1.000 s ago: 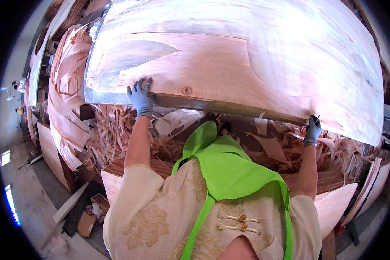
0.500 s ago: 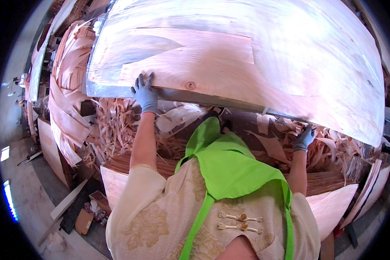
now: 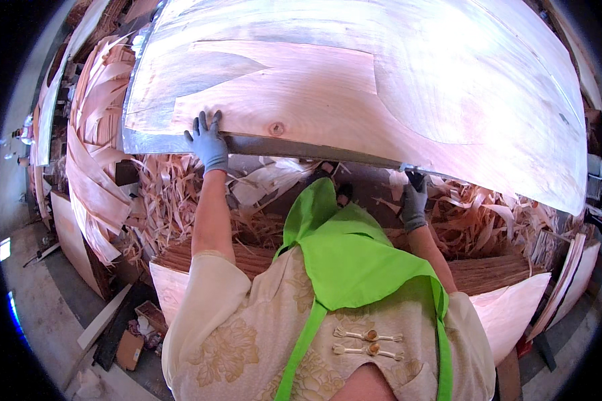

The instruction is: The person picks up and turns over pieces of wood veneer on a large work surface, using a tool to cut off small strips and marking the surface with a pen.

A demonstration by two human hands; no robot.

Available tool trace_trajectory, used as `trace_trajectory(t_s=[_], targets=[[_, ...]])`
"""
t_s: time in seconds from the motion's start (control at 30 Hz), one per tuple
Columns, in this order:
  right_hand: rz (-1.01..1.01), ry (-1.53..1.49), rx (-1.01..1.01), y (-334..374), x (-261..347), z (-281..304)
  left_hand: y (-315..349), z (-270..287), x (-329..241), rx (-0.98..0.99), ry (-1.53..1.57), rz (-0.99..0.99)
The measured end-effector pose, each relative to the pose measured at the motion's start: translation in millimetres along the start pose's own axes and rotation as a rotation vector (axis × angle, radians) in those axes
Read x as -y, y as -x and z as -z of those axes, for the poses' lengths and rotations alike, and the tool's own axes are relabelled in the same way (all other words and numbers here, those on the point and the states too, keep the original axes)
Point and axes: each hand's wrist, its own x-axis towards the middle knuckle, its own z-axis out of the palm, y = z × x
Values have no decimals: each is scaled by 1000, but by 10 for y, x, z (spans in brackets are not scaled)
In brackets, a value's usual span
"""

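Note:
A large, thin wood veneer sheet [image 3: 435, 87] covers the work surface before me, with a separate veneer piece [image 3: 301, 87] with a knot lying on it. My left hand [image 3: 211, 144], in a grey glove, lies with fingers spread on the near edge, where a dark metal strip [image 3: 281, 146] shows. My right hand [image 3: 415, 200], also gloved, is at that edge farther right. Its fingers curl up against a small pale, shiny item [image 3: 413, 168] at the edge, too small to identify.
Torn veneer strips [image 3: 174, 200] heap beneath the surface on both sides. A stack of veneer sheets [image 3: 495, 274] stands close to my body. On the left are bundled veneer [image 3: 100, 140], a leaning board [image 3: 77, 234] and a cardboard box [image 3: 129, 351] on the floor.
My right hand has moved left along the edge to the small pale item. The left hand stays on the edge; the whole view has shifted slightly.

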Motion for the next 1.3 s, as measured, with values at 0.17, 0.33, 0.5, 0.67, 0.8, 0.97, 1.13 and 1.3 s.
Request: trace_trajectory(t_s=[0.17, 0.33, 0.5, 0.67, 0.8, 0.97, 1.13, 1.3], targets=[[2, -39, -100, 22, -156, -71, 21, 257, -267, -208, 221, 96], [-83, -100, -91, -29, -38, -101, 187, 614, -1073, -218, 603, -125], [-328, -131, -66, 94, 473, -271, 312, 749, -1284, -172, 678, -215], [-398, -182, 18, 196, 436, -184, 266, 841, -1348, -108, 642, -323], [-445, -299, 29, 171, 511, -281, 131, 865, -1544, -70, 700, -419], [-368, 150, 344, 431, 639, -238, -76, 671, -1765, -102, 690, -563], [-59, 327, 542, 243, 1078, -741, -264, 401, -1856, -105, 587, -740], [67, 475, 552, -470, 1288, -1528, -274, 274, -1904, -140, 571, -760]])
